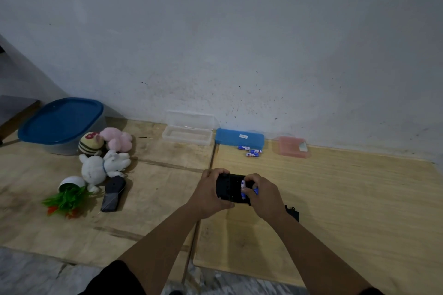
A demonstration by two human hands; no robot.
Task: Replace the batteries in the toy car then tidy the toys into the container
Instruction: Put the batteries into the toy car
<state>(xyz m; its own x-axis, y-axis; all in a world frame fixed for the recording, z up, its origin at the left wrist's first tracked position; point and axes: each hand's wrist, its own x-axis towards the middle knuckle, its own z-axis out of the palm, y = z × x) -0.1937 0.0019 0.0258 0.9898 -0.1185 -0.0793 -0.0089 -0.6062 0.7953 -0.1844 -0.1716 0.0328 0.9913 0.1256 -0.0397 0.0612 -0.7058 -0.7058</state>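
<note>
A black toy car (231, 189) is turned underside up over the wooden boards, with blue and white batteries (243, 186) showing in its open compartment. My left hand (209, 195) grips the car's left end. My right hand (262, 196) covers the right end, its fingers pinching a battery at the compartment. Three loose batteries (250, 151) lie in front of a blue case (239, 137) by the wall. A round container with a blue lid (60, 121) stands at the far left. A small black cover (293, 213) lies beside my right wrist.
Plush toys lie near the container: a striped one (91, 143), a pink one (118, 139) and a white rabbit (100, 166). A toppled fake plant (68, 197) and a dark remote-like object (113, 194) rest below them. An open clear box (188, 133) and a pink box (292, 147) sit by the wall.
</note>
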